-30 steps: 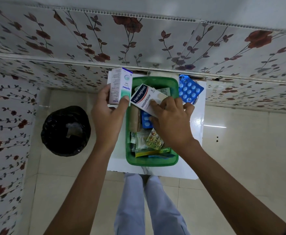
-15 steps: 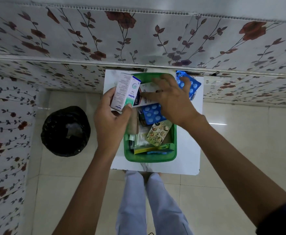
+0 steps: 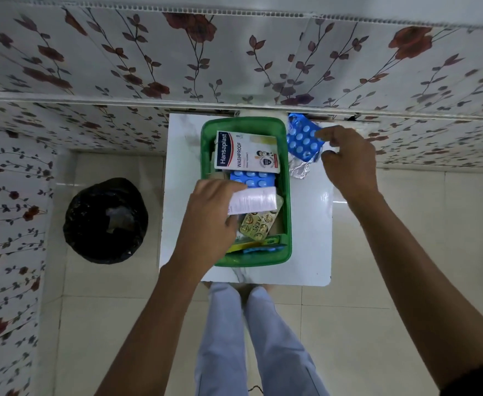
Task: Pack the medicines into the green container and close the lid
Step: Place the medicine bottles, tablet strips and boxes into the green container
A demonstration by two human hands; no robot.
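Note:
The green container (image 3: pixel 287 195) stands open on a small white table (image 3: pixel 310 224). Inside lie a white Hansaplast box (image 3: pixel 247 151) at the far end, a blue pill strip (image 3: pixel 253 178) below it, a gold blister strip (image 3: pixel 257 225) and other packs near the front. My left hand (image 3: pixel 208 221) is over the container's middle, shut on a white medicine box (image 3: pixel 253 200) that lies sideways. My right hand (image 3: pixel 349 161) is to the right of the container, its fingers pinching a blue blister pack (image 3: pixel 301 141) that rests over silver foil strips (image 3: pixel 300 170) on the table.
A black lined waste bin (image 3: pixel 105 221) stands on the tiled floor to the left of the table. A floral-patterned wall (image 3: pixel 234 58) rises right behind the table. My legs (image 3: pixel 248 338) in light trousers are below the table's near edge.
My left hand has lowered the white medicine box into the container. My right hand has let go of the Hansaplast box, now lying in the container, and moved right to the blue blister pack.

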